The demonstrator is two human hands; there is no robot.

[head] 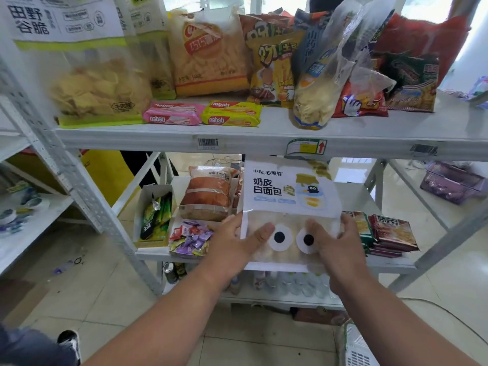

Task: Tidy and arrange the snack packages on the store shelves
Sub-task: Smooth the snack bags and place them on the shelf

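Hands grip white bread bag (pixel 290 207) upright at middle shelf (pixel 390 262) front edge; left hand (pixel 235 241) and right hand (pixel 335 241) clasp its lower corners, thumbs pressed beside printed eyes.

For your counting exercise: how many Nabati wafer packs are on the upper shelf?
2. A pink Nabati pack and a yellow Nabati pack lie side by side at the shelf's front; others may be hidden behind.

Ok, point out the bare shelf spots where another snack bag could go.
Top shelf: bare at the right end, beyond the green-and-red bag, plus a front strip before the leaning clear bag. Its left and middle are crowded. The lower shelf is crowded around the white bread bag held by both hands.
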